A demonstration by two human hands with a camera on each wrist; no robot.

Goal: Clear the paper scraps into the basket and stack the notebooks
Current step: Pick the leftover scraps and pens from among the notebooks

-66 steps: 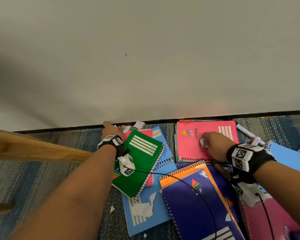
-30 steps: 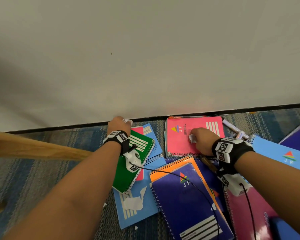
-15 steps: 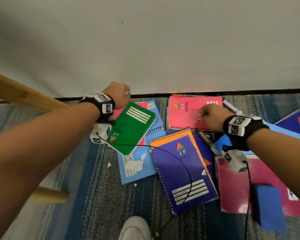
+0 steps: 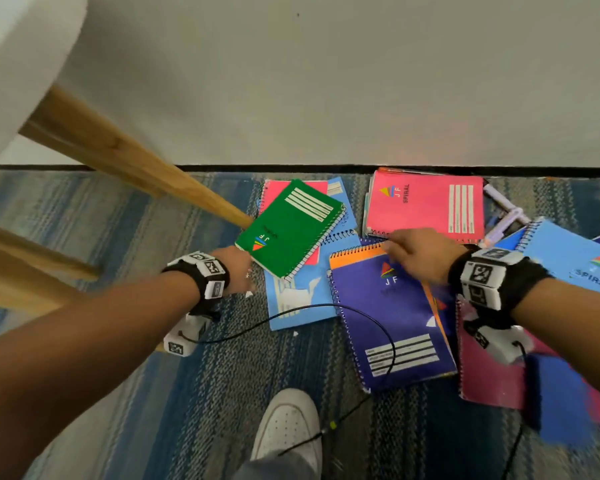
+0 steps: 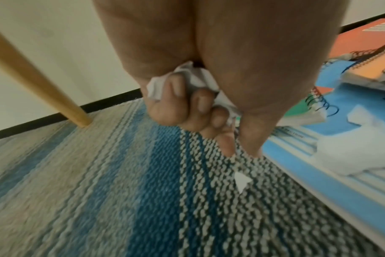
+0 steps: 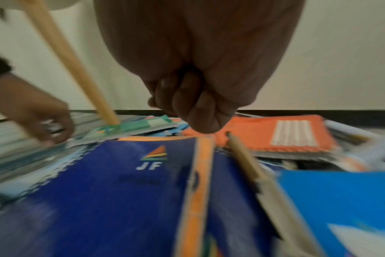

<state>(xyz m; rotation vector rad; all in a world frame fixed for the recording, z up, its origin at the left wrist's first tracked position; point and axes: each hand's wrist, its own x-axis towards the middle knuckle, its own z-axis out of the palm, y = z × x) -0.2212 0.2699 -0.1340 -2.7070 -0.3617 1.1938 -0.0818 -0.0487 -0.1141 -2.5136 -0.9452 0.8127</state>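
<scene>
My left hand (image 4: pixel 236 268) is low over the rug, left of the green notebook (image 4: pixel 291 226). In the left wrist view its curled fingers grip crumpled white paper scraps (image 5: pixel 200 78), and its thumb and forefinger (image 5: pixel 228 147) point down at a small white scrap (image 5: pixel 241 180) on the rug. My right hand (image 4: pixel 395 244) is a closed fist (image 6: pixel 200 121) over the top of the purple notebook (image 4: pixel 388 327), just below the pink notebook (image 4: pixel 426 206). The scrap it took is hidden in the fist. A torn white sheet (image 4: pixel 298 294) lies on a light blue notebook (image 4: pixel 281 323).
Wooden table legs (image 4: pixel 136 168) slant down to the rug by the green notebook. A pencil (image 6: pixel 246 161) lies among the notebooks and pens (image 4: pixel 506 216) near the wall. More notebooks (image 4: pixel 575 258) lie at the right. My white shoe (image 4: pixel 288 424) is below. No basket shows.
My left hand left the wall behind the green notebook and came down to the rug at its near left. My right hand slid off the pink notebook onto the purple one. The view tilted downward.
</scene>
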